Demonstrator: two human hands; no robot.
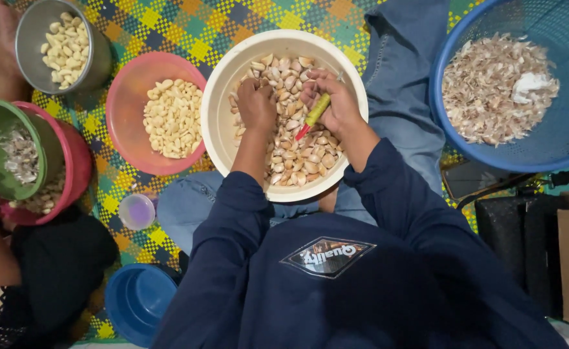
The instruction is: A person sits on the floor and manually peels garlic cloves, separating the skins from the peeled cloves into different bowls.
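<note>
**Garlic cloves worked over the cream bowl**

The cream bowl is kept on the lap, right of the pink bowl. Within it, unpeeled garlic cloves are heaped: light, firm, papery-skinned, probably best pinched at the sides. The left hand is clenched over cloves; a yellow-handled knife is grasped by the right hand.

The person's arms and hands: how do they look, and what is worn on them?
Both arms are covered by long dark navy sleeves of a sweatshirt, loose and slightly creased, ending just above the wrists. The left hand and the right hand are bare: no gloves, and no rings, watch or bracelet can be seen. The sleeves are plain, without stripes or markings.
</note>
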